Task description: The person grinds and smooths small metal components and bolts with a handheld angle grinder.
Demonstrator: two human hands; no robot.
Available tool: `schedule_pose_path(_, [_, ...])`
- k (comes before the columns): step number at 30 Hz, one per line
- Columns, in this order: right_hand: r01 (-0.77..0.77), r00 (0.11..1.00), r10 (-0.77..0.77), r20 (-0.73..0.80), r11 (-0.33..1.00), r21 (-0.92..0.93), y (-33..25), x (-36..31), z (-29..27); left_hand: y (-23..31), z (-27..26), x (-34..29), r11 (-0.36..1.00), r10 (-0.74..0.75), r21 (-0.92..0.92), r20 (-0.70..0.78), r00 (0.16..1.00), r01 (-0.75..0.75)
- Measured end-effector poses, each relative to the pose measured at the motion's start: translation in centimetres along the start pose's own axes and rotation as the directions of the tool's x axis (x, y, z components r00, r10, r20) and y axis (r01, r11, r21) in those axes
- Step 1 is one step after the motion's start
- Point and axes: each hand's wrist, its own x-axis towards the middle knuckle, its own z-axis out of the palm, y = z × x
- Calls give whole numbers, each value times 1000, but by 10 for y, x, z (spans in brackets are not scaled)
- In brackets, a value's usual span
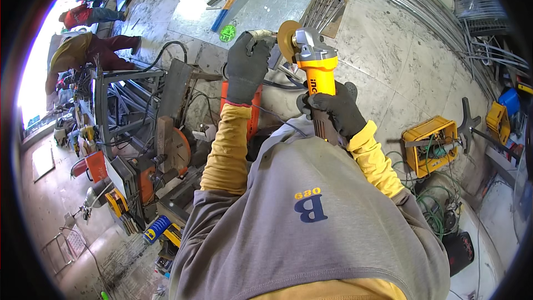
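My right hand [338,110], in a dark work glove, is wrapped around the body of a yellow and grey angle grinder [317,58], held upright in front of my chest. A tan disc [288,41] sits on the grinder's head, its edge turned to the left. My left hand [247,64], also gloved, is closed beside that disc. Between its thumb and fingers shows a small pale piece [263,35], its end close to the disc; its kind is hard to make out. Whether piece and disc touch I cannot tell.
Ahead stands a metal-topped table [266,5] with a wooden-handled hammer [230,1] and a green round disc [227,33]. A metal frame rack [130,78] and an orange-rimmed saw [180,150] are at left. Two people [91,53] bend further back. A yellow crate [430,144] lies right.
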Motion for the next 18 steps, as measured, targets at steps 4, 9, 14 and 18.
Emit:
schedule_pose_path(4, [70, 996, -81, -49, 979, -192, -2, 0, 1, 15, 4, 1, 920, -354, -170, 21, 935, 352])
schedule_pose_path(9, [80, 988, -125, -86, 912, -403, -15, -4, 11, 1, 3, 0, 773, -355, -515, 135, 925, 372])
schedule_pose_path(14, [278, 926, -369, -75, 804, -526, -9, -2, 13, -35, -15, 9, 416, -171, -784, 431, 886, 462])
schedule_pose_path(18, [275, 933, -350, -80, 839, -470, -1, 1, 0, -39, -21, 12, 301, -130, -829, 454, 882, 471])
